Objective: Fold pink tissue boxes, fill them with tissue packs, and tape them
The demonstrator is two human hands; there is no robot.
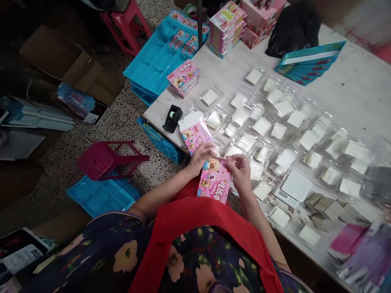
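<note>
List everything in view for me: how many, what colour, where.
Held box: one, pink, front centre
Nearby boxes: count unclear, pink, beyond held box
Table: one, whitish, centre to right
Box stack: one, pink, table's left edge
Dispenser: one, black, left edge
Trays: many, clear, across table
Packets: many, white, in trays
Scale: one, white, near edge
Blocks: several, beige, beside scale
Packs: several, purple, lower right
Far boxes: several, mostly pink, far end
Bag: one, black, far end
Sheets: several, blue, beside bag
Sectioned trays: several, blue, left of table
Stools: two, pink, floor
Carton: one, brown, floor
Strap: one, red, lower centre
Left hand, right hand: two, bare, on held box
</note>
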